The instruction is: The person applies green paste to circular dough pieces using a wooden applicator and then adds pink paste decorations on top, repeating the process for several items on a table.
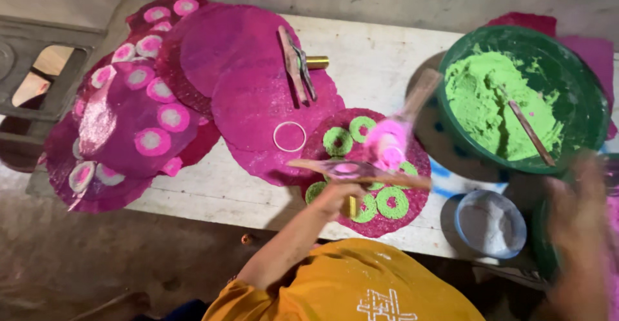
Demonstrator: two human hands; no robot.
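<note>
Two hands work over my round magenta disc with green rings (387, 221) on the white wooden bench (380, 57). My left hand (335, 197) grips a flat wooden stick (361, 171) above it. My right hand (577, 221) is blurred beside the green bowl of green paste (580, 76); I cannot tell its fingers.

The single head-worn camera is looking steeply down from close above the long whitewashed wooden bench (380, 57), facing across it toward the grey wall beyond, with the wearer's orange-sleeved shoulder (342, 282) filling the near edge below the bench.
</note>
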